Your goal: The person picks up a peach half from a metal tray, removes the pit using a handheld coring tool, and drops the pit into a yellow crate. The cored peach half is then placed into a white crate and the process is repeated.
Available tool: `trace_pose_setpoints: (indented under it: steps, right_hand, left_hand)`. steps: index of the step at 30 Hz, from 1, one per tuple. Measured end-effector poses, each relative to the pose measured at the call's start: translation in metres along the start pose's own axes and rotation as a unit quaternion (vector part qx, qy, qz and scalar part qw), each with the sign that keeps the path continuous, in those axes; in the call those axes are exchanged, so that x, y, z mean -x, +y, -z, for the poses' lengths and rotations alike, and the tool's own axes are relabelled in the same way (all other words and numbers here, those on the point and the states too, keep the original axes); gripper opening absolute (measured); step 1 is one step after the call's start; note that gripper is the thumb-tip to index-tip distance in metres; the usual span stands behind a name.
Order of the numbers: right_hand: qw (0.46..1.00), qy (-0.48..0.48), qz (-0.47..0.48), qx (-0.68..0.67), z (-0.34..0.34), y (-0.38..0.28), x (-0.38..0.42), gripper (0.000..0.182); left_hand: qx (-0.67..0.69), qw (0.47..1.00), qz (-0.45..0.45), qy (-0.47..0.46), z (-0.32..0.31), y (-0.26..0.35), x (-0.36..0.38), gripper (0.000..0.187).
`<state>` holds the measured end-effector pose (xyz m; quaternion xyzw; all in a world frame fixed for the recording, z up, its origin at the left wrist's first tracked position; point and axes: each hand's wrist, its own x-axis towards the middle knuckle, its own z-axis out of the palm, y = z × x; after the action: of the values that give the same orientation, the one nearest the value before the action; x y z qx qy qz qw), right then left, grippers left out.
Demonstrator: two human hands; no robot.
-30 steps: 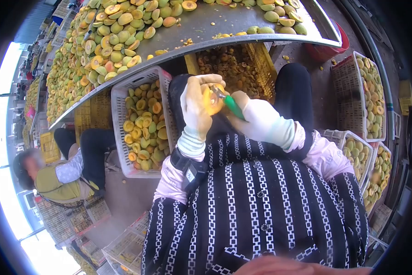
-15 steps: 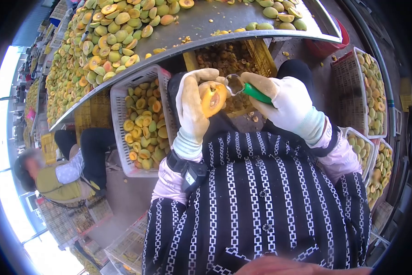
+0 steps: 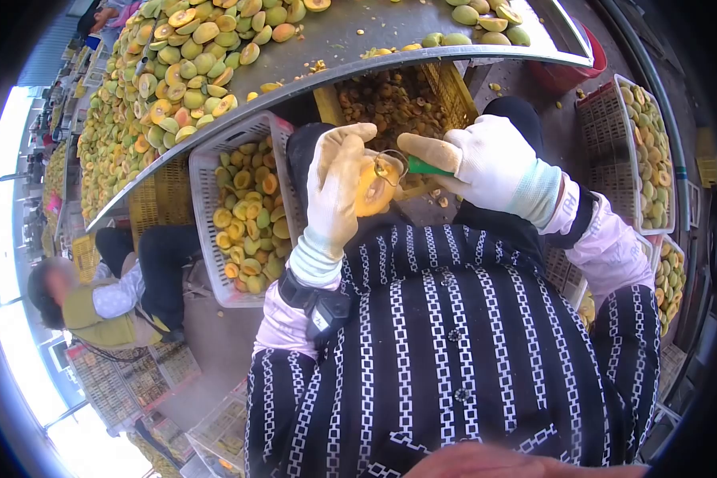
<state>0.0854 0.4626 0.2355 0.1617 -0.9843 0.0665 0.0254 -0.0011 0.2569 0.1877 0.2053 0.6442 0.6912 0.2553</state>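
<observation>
My left hand [image 3: 333,182], in a white glove with tan fingers, holds a halved orange fruit [image 3: 373,191] with its cut face showing. Wrapped round the green handle [image 3: 430,166] of a metal ring tool is my right hand [image 3: 486,166], gloved the same way. The tool's thin ring [image 3: 393,165] lies over the top part of the cut face. Behind the hands, below the table edge, a yellow crate [image 3: 452,92] contains brownish fruit scraps.
A metal table [image 3: 326,40] heaped with fruit spans the top. White crates of fruit stand at left [image 3: 203,209] and right [image 3: 613,151]. A red bucket [image 3: 569,70] is beyond the table corner. Another person [image 3: 111,303] sits at far left.
The ring has moved left from beside the fruit onto its cut face. My right hand has come closer to my left, its arm reaching out further right. The fruit is slightly lower.
</observation>
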Motion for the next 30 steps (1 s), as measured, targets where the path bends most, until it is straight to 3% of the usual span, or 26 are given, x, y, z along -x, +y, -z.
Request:
trace_pose_setpoints:
  steps: [1,3,4,5,7,11,13,15,16,19,20,23,25,29,30]
  right_hand:
    - [1.000,-0.001,0.001,0.000,-0.001,0.005,0.000,0.049]
    - [0.985,-0.019,-0.046,0.163,-0.006,0.023,0.003,0.046]
    - [0.979,-0.034,-0.075,0.187,-0.003,0.036,0.006,0.042]
    - [0.982,-0.028,-0.101,0.161,0.000,0.041,0.009,0.041]
    - [0.994,0.080,-0.068,-0.004,-0.002,0.037,0.011,0.040]
    - [0.985,0.074,-0.023,-0.153,0.002,-0.003,0.002,0.041]
    - [0.993,0.049,-0.022,-0.104,0.002,-0.010,0.001,0.043]
    - [0.991,-0.007,-0.136,-0.003,-0.001,-0.003,-0.002,0.044]
    - [0.988,0.046,-0.145,0.000,-0.009,0.008,0.003,0.043]
    - [0.958,0.166,-0.131,-0.193,-0.014,0.000,0.011,0.039]
    - [0.955,0.110,-0.149,-0.234,0.002,-0.016,0.010,0.035]
    - [0.963,0.133,-0.093,-0.216,-0.003,-0.036,0.008,0.034]
    - [0.965,0.151,-0.080,-0.198,-0.013,-0.039,0.008,0.036]
    - [0.950,0.213,-0.076,-0.214,-0.022,-0.043,0.004,0.033]
    - [0.950,0.206,-0.076,-0.224,-0.022,-0.044,0.003,0.034]
  left_hand:
    - [0.001,1.000,0.000,0.001,0.001,0.005,0.001,0.047]
    - [0.086,0.993,0.084,-0.016,0.007,0.022,0.005,0.046]
    - [0.064,0.995,0.076,-0.013,0.012,0.027,0.007,0.049]
    - [0.065,0.995,0.074,-0.007,0.015,0.026,0.005,0.049]
    - [0.067,0.991,0.119,-0.005,0.019,0.024,0.003,0.051]
    - [0.003,0.997,0.074,-0.026,0.005,0.021,-0.001,0.050]
    - [0.015,0.997,0.079,-0.023,0.003,0.020,-0.002,0.050]
    - [0.034,0.996,0.085,-0.010,0.006,0.021,-0.002,0.049]
    - [0.032,0.996,0.082,-0.007,0.009,0.018,-0.002,0.049]
    - [0.111,0.993,0.026,0.007,0.011,0.005,-0.006,0.051]
    - [0.140,0.990,0.009,0.032,0.006,0.003,-0.006,0.051]
    - [0.200,0.979,-0.026,0.043,-0.002,-0.005,-0.010,0.051]
    - [0.110,0.987,-0.100,0.065,-0.008,-0.007,-0.009,0.050]
    - [0.091,0.988,-0.114,0.059,-0.018,-0.001,-0.004,0.049]
    - [0.140,0.984,-0.101,0.052,-0.018,-0.003,-0.004,0.048]
